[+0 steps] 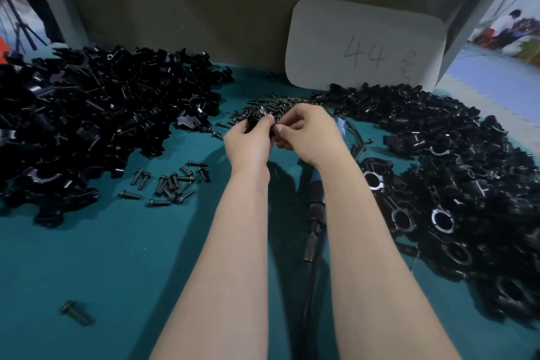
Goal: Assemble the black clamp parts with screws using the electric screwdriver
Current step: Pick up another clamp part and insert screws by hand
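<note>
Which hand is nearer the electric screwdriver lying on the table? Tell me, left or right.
Right. The right hand is beside the far end of the screwdriver, its forearm above it; the left hand, gripping a clamp part, is farther left.

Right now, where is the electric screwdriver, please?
In the head view, the electric screwdriver lies on the teal table, partly under the right forearm, left of the right-hand clamp pile.

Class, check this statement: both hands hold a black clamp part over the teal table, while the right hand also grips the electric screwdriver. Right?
Not quite. The head view shows the electric screwdriver lying on the table under the right forearm, ungripped. Both the left hand and right hand do hold the clamp part.
</note>
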A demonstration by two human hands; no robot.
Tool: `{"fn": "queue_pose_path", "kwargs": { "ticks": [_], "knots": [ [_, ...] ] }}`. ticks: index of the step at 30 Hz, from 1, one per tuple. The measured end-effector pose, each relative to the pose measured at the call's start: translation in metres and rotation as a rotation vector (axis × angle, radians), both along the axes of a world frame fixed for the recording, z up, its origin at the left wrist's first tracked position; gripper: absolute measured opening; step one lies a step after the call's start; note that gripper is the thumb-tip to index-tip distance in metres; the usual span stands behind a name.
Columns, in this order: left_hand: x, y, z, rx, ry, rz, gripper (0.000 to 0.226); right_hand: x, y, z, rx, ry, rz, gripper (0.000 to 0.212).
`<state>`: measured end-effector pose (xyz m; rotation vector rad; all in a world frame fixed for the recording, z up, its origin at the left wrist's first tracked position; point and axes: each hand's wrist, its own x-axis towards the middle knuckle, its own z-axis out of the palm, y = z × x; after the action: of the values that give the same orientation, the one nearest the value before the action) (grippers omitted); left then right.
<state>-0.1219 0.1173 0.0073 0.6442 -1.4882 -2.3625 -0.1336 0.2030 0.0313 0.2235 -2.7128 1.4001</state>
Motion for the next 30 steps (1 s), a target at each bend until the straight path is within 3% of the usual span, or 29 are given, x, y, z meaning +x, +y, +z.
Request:
{"fn": "queue_pose_path", "kwargs": {
  "ticks": [4, 8, 12, 17, 19, 22, 27, 30],
  "knots": [
    [0.001, 0.003, -0.001, -0.037, 0.004, 0.014, 0.007, 0.001, -0.007, -0.005, -0.007, 0.027, -0.054, 0.017],
    [0.000, 0.000, -0.001, 0.050, -0.003, 0.048, 0.015, 0.005, -0.017, -0.008, 0.011, 0.074, -0.087, 0.009],
    [0.000, -0.004, 0.003, 0.190, 0.024, 0.065, 0.013, 0.006, -0.020, -0.001, 0.152, 0.130, -0.072, 0.014],
    [-0.003, -0.002, 0.003, 0.189, 0.012, 0.070, 0.009, 0.003, -0.025, -0.007, 0.178, 0.132, -0.107, 0.008],
    [-0.002, 0.000, 0.000, 0.198, 0.009, 0.078, 0.010, 0.002, -0.028, -0.013, 0.168, 0.118, -0.133, 0.011],
    [-0.002, 0.001, -0.002, 0.196, -0.006, 0.104, 0.032, 0.004, -0.029, -0.020, 0.175, 0.155, -0.161, 0.015],
    [-0.004, 0.002, 0.000, 0.175, 0.016, 0.088, 0.025, 0.005, -0.020, -0.012, 0.133, 0.121, -0.113, 0.031],
    [-0.005, -0.001, 0.001, 0.316, 0.028, 0.032, 0.028, 0.001, -0.001, 0.001, 0.146, 0.143, -0.200, 0.031]
  ]
}}
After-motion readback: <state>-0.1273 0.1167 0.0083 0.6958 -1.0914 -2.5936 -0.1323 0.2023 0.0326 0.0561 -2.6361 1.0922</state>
